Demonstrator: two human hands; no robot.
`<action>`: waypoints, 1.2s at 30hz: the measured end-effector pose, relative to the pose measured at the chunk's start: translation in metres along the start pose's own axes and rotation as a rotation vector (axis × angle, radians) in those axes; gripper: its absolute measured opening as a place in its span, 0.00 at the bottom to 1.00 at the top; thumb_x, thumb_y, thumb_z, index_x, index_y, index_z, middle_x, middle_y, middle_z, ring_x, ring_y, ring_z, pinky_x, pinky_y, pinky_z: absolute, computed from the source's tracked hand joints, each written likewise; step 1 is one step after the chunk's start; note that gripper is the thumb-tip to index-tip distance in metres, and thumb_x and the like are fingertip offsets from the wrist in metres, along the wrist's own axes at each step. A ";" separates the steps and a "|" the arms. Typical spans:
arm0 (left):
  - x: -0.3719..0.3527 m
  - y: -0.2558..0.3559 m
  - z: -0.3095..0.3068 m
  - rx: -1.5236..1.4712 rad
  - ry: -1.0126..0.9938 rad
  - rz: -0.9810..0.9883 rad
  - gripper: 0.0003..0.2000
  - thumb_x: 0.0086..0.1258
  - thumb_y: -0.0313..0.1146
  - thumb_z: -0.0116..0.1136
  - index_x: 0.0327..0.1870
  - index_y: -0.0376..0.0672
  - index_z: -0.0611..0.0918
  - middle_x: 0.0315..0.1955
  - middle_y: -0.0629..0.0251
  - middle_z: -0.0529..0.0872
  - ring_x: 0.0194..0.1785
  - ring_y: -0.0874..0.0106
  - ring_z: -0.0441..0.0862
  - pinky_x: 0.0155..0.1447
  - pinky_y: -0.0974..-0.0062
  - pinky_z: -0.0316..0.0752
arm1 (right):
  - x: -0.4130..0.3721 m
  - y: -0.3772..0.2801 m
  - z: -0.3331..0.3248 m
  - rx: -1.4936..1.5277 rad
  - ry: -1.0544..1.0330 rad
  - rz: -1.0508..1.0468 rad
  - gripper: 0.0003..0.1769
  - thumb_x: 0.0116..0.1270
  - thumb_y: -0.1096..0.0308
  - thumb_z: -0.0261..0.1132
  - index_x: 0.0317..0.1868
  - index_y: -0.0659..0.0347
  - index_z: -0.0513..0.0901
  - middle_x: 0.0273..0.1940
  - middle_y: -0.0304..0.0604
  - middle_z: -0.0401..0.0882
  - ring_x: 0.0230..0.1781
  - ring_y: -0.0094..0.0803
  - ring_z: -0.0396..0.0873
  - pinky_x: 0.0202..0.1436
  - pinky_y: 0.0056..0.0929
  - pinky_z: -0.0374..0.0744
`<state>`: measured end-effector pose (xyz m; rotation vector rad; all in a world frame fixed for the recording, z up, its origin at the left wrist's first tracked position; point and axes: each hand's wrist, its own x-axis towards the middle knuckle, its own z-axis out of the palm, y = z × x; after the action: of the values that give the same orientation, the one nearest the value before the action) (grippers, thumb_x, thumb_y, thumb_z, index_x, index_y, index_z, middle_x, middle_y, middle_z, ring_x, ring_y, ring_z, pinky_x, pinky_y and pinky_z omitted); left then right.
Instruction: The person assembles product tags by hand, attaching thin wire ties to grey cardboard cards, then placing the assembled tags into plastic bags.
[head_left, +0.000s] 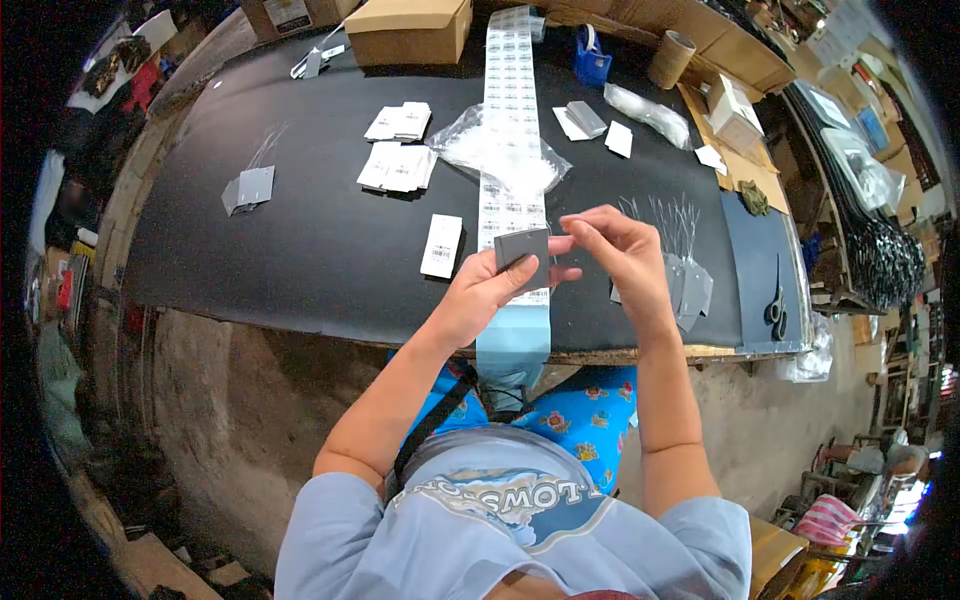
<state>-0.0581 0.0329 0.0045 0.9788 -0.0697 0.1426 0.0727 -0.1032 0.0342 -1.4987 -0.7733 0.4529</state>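
Left hand: The left hand (478, 300) was closed around gray cards (521, 248), thumb on top.
Right hand: The right hand (628, 250) was narrowed, thumb and forefinger nearly meeting; whether they pinched anything could not be told.
Gray cards: They were tilted above the label strip (510, 75), between the white tags (441, 246) and the strung tags (690, 285).
Card risk: A loose thumb grip could have let the gray cards fan or slip.
Sticker risk: Any label between the fingertips could have creased or stuck crookedly if the cards shifted.
String risk: The right forearm, close beside the strung tags, could have snagged their strings.
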 end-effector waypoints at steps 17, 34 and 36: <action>-0.002 -0.002 0.003 -0.139 0.092 -0.011 0.20 0.75 0.38 0.44 0.63 0.36 0.69 0.65 0.59 0.68 0.62 0.62 0.73 0.63 0.67 0.69 | 0.002 0.001 0.007 0.055 0.184 0.006 0.08 0.62 0.69 0.66 0.35 0.67 0.83 0.32 0.37 0.83 0.33 0.18 0.77 0.39 0.16 0.72; 0.007 -0.012 0.006 0.244 0.514 0.055 0.09 0.63 0.29 0.63 0.43 0.39 0.84 0.35 0.65 0.87 0.36 0.74 0.85 0.35 0.78 0.83 | -0.022 -0.013 0.022 -0.213 0.163 -0.106 0.04 0.59 0.77 0.66 0.36 0.66 0.84 0.27 0.40 0.80 0.23 0.20 0.77 0.25 0.17 0.73; 0.007 -0.013 0.008 0.377 0.532 0.133 0.08 0.61 0.30 0.65 0.40 0.39 0.86 0.33 0.65 0.87 0.35 0.77 0.83 0.35 0.79 0.83 | -0.023 -0.012 0.024 -0.232 0.192 -0.153 0.05 0.58 0.77 0.66 0.36 0.66 0.83 0.27 0.40 0.81 0.23 0.19 0.77 0.25 0.18 0.74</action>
<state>-0.0491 0.0199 -0.0006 1.2820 0.3940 0.5490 0.0380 -0.1029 0.0398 -1.6553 -0.8009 0.1041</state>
